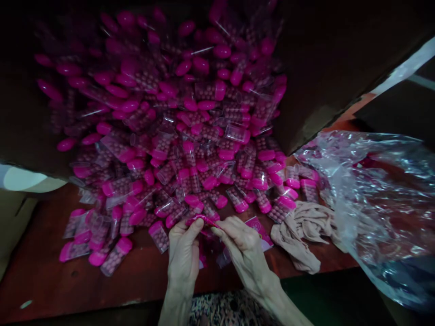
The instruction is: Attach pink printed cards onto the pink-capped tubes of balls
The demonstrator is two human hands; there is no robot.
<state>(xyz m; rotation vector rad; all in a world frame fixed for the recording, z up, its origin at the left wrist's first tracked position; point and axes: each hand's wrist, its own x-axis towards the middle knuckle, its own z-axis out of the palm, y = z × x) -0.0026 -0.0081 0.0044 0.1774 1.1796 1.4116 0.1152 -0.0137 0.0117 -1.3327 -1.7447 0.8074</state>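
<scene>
My left hand (186, 246) and my right hand (243, 246) meet near the table's front edge. Both are closed, pinching a thin, bright pink piece (203, 219) between thumbs and fingers. Much of this piece is hidden, so its exact kind cannot be made out. Just past my right hand lies a flat pink printed card or packet (260, 234). Close beyond my fingers is a clear container with a pink cap (159, 236), filled with small pale pink balls. Something clear, partly hidden, shows below and between my hands.
A large heap of similar pink-capped containers (190, 149) spills from a dark box (306, 81) onto the reddish table (146, 276). To the right are a crumpled beige cloth (302, 233) and a big clear plastic bag (374, 194). Several containers (97, 235) lie at left.
</scene>
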